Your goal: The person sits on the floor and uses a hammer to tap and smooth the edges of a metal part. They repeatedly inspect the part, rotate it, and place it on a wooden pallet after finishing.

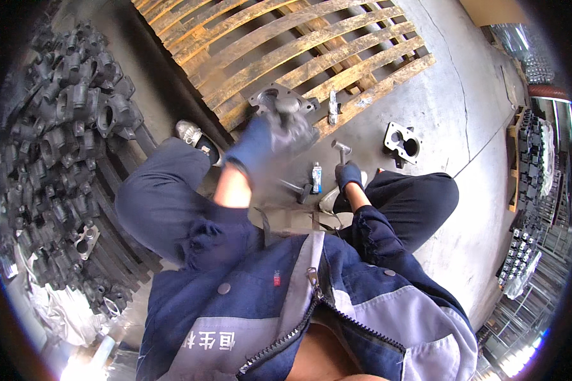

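Observation:
My left hand (253,147), in a dark blue glove and smeared by motion, is on a grey metal casting (265,100) at the near edge of the wooden pallet. Its fingers seem wrapped round the casting's near side, though blur hides their outline. The casting has a flat flange with holes. My right hand (348,174), also gloved, is closed round the handle of a hammer (342,148), with the metal head upward, away from me. Between my feet lie a second hammer (304,193) and a small white and blue tube (316,178).
The slatted pallet (311,66) spans the far side, with a small whitish item (333,108) near its edge. A flanged casting (403,143) rests on the concrete at right. Many dark castings (76,120) are heaped at left. Racks of parts (531,171) stand far right.

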Action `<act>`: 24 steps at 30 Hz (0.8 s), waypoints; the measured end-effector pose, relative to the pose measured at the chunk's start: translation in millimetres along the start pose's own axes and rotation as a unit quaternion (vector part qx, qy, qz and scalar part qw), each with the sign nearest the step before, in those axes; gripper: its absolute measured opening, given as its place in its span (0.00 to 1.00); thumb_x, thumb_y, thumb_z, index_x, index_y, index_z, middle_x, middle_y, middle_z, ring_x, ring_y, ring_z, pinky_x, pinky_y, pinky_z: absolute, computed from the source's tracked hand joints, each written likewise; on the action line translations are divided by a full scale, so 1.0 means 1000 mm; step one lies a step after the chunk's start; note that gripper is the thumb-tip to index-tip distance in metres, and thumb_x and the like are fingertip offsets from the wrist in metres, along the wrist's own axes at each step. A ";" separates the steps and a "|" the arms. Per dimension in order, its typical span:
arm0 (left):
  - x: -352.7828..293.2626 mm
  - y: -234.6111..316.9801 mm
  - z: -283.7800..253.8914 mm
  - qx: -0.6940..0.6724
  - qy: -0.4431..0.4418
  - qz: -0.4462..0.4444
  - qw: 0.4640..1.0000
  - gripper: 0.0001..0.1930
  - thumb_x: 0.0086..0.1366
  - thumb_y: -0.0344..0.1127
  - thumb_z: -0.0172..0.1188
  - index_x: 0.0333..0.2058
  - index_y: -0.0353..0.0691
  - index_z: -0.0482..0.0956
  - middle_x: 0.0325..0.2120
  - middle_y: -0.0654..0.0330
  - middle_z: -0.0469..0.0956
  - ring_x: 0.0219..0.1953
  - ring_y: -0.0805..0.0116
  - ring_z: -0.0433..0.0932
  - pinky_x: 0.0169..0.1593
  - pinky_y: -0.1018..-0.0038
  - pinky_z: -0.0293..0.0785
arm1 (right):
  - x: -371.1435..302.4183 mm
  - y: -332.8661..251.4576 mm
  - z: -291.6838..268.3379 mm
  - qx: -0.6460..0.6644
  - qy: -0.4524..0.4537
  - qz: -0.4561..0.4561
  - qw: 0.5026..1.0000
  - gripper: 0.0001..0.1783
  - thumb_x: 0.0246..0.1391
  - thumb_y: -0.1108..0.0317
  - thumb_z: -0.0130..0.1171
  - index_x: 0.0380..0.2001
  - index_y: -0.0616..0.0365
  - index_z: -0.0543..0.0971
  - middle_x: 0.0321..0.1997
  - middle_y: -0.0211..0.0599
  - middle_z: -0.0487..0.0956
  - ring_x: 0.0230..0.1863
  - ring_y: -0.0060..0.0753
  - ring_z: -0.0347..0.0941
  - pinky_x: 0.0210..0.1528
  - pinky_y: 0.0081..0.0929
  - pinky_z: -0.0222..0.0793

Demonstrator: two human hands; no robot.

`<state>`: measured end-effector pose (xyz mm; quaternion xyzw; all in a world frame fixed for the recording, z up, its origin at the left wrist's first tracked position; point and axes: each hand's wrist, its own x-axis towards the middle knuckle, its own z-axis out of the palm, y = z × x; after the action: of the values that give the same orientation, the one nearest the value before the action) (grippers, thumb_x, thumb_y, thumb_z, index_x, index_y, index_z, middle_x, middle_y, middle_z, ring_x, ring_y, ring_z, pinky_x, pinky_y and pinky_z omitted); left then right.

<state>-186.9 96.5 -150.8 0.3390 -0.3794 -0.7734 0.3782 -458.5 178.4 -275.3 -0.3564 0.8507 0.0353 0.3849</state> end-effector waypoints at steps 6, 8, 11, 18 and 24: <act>-0.008 -0.037 0.053 0.273 0.143 -0.029 0.951 0.11 0.63 0.37 0.55 0.38 0.35 0.76 0.30 0.51 0.80 0.28 0.60 0.79 0.33 0.68 0.77 | -0.108 -0.047 -0.057 0.316 -0.291 -0.389 0.815 0.26 0.55 0.50 0.59 0.48 0.59 0.75 0.40 0.37 0.79 0.37 0.31 0.75 0.41 0.28 0.70; -0.007 -0.027 0.065 0.395 0.168 -0.032 0.903 0.14 0.60 0.42 0.59 0.39 0.37 0.76 0.30 0.51 0.80 0.30 0.58 0.80 0.35 0.64 0.76 | -0.139 -0.062 -0.060 0.361 -0.333 -0.244 0.836 0.22 0.53 0.57 0.64 0.44 0.62 0.75 0.35 0.29 0.77 0.33 0.22 0.73 0.34 0.21 0.69; 0.003 -0.027 0.052 0.479 0.245 -0.014 0.843 0.17 0.58 0.44 0.61 0.42 0.41 0.76 0.33 0.51 0.80 0.34 0.55 0.80 0.40 0.61 0.75 | -0.120 -0.055 -0.045 0.406 -0.253 -0.165 0.862 0.12 0.50 0.64 0.64 0.36 0.58 0.77 0.28 0.26 0.73 0.27 0.20 0.69 0.26 0.21 0.67; 0.034 -0.030 0.029 0.724 0.202 -0.036 0.658 0.20 0.57 0.45 0.62 0.42 0.36 0.75 0.34 0.45 0.79 0.38 0.50 0.79 0.45 0.61 0.73 | -0.024 -0.006 0.019 0.473 -0.181 0.199 0.839 0.09 0.55 0.59 0.53 0.25 0.49 0.73 0.17 0.27 0.67 0.16 0.26 0.64 0.21 0.25 0.64; 0.015 -0.088 0.058 0.713 0.163 0.029 0.681 0.13 0.61 0.32 0.50 0.43 0.40 0.76 0.31 0.55 0.79 0.40 0.59 0.76 0.58 0.64 0.62 | 0.039 0.050 0.100 0.576 -0.239 0.253 0.740 0.10 0.59 0.58 0.49 0.26 0.46 0.74 0.21 0.29 0.75 0.19 0.32 0.71 0.24 0.30 0.68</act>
<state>-270.3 140.3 -200.9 0.6160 -0.7579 -0.1901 0.0999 -444.6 226.4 -382.3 0.1817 0.6478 -0.2811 0.6844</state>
